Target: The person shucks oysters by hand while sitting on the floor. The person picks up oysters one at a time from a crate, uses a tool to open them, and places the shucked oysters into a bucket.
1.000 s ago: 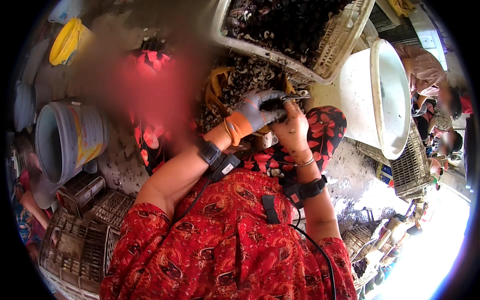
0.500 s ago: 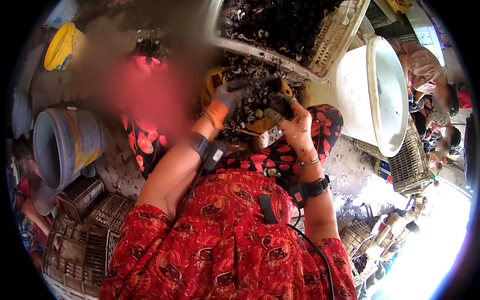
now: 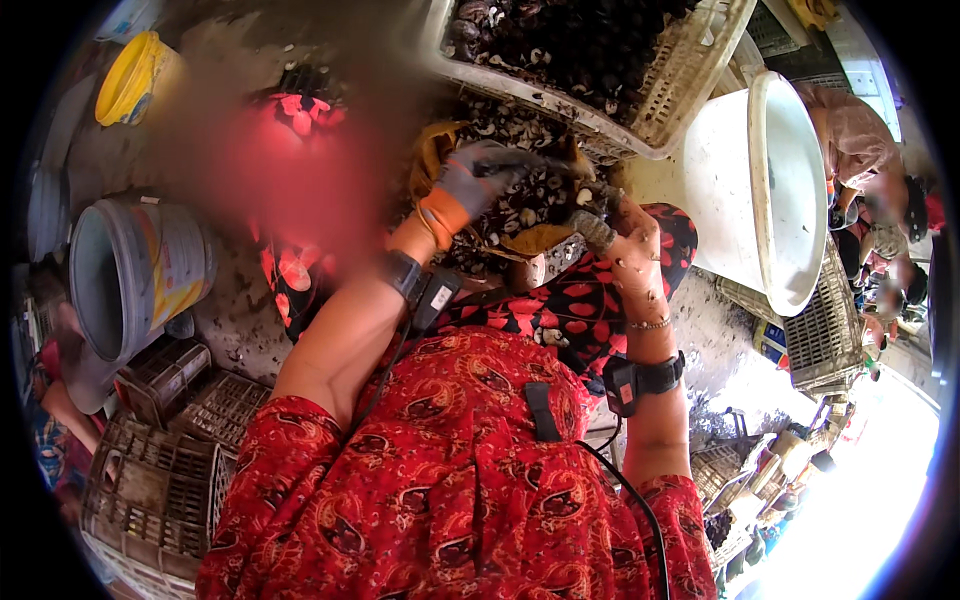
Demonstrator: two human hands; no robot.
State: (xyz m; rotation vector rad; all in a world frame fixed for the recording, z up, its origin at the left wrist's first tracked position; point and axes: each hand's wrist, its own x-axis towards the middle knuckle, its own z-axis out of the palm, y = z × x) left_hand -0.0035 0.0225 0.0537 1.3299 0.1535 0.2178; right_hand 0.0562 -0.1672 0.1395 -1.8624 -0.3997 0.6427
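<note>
Buckets at left include one yellow bucket (image 3: 138,80) and, nearer, one grey bucket (image 3: 145,280), and then come a half-curled left hand (image 3: 475,182), one container (image 3: 538,240) of shellfish pieces (image 3: 520,205) between both hands, one far crate (image 3: 545,98) of dark shellfish (image 3: 600,60), a bent-fingered right hand (image 3: 632,240), either hand's hold unclear, and one white tub (image 3: 720,185).

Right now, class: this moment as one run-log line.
left hand: gloved, over mixed pieces, grasp blurred | right hand: grasp unclear | pale crate: beyond hands, dark heap inside | white tub: at right

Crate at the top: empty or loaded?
The crate is loaded: dark pieces spread across it; its far end is cut off.
</note>
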